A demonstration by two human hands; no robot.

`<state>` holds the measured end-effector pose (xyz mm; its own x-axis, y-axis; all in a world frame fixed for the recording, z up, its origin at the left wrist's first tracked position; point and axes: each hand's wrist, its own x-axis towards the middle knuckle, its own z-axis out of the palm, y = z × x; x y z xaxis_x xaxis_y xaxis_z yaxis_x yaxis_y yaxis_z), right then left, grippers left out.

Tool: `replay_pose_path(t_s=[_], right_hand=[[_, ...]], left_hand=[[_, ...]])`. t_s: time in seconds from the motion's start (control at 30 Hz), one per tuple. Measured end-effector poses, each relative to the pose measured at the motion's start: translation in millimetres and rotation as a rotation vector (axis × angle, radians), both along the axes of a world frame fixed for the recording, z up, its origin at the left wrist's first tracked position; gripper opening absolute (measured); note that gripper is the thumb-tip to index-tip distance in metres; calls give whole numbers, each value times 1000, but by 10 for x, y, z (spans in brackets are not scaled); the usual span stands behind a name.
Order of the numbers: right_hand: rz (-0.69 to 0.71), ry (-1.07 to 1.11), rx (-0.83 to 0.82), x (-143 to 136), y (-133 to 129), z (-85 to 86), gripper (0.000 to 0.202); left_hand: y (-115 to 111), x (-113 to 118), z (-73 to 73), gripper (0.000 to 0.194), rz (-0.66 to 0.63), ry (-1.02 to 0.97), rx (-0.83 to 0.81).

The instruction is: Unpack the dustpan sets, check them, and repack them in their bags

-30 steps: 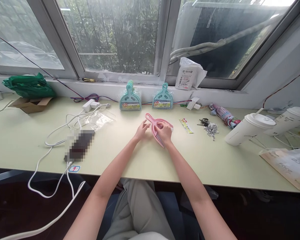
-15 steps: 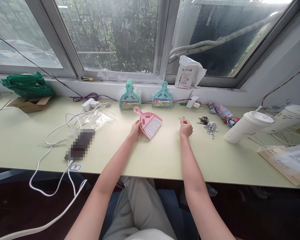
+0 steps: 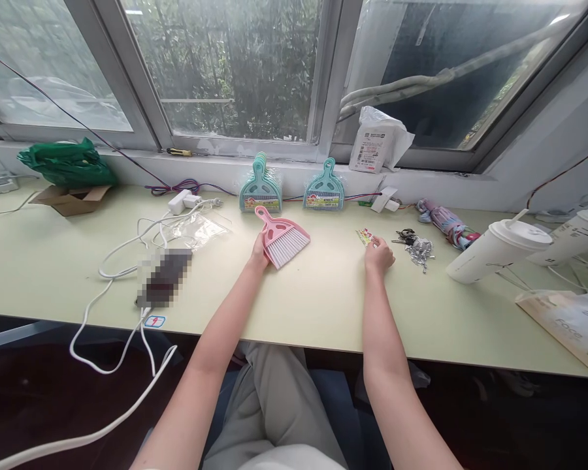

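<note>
A pink dustpan and brush set (image 3: 285,241), the white-bristled brush nested in the pan, is tilted on the desk with its handle to the upper left. My left hand (image 3: 261,253) grips it by its left side, fingers partly hidden behind it. To the right, my right hand (image 3: 380,254) is closed on the corner of a small colourful label card (image 3: 364,236) at the desktop. Farther back stand wrapped teal dustpan sets, a stack (image 3: 261,189) on the left and another (image 3: 324,189) to its right, both against the wall.
Keys (image 3: 415,247) lie right of my right hand, with a folded umbrella (image 3: 448,225) and a lidded white cup (image 3: 497,248) beyond. At left are a blurred phone (image 3: 165,277), white cables (image 3: 108,274), a clear wrapper (image 3: 198,228) and an open cardboard box (image 3: 71,199).
My right hand has moved slightly right, and more of the label card shows. The pink set has shifted a little left and turned in my left hand. The view has shifted slightly.
</note>
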<state>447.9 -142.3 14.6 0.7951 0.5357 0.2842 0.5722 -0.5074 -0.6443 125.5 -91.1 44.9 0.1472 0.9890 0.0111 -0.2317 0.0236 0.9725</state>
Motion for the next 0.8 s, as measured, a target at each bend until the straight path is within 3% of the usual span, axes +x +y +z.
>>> replay_pose_path(t_s=[0.13, 0.23, 0.33, 0.5, 0.7, 0.8], right_hand=[[206, -57, -127, -15, 58, -114, 36], [442, -93, -128, -157, 97, -129, 31], [594, -161, -77, -336, 109, -105, 39], [638, -206, -157, -552, 101, -78, 28], [827, -313, -180, -635, 68, -5, 45], [940, -342, -238, -689, 47, 31, 34]], left_hand=[[30, -1, -30, 37, 3, -380, -150], [55, -7, -58, 35, 15, -515, -207], [65, -19, -75, 34, 19, -551, -209], [63, -25, -78, 34, 36, -570, -184], [107, -20, -117, 38, 14, -558, -194], [128, -24, -131, 39, 14, -571, -193]])
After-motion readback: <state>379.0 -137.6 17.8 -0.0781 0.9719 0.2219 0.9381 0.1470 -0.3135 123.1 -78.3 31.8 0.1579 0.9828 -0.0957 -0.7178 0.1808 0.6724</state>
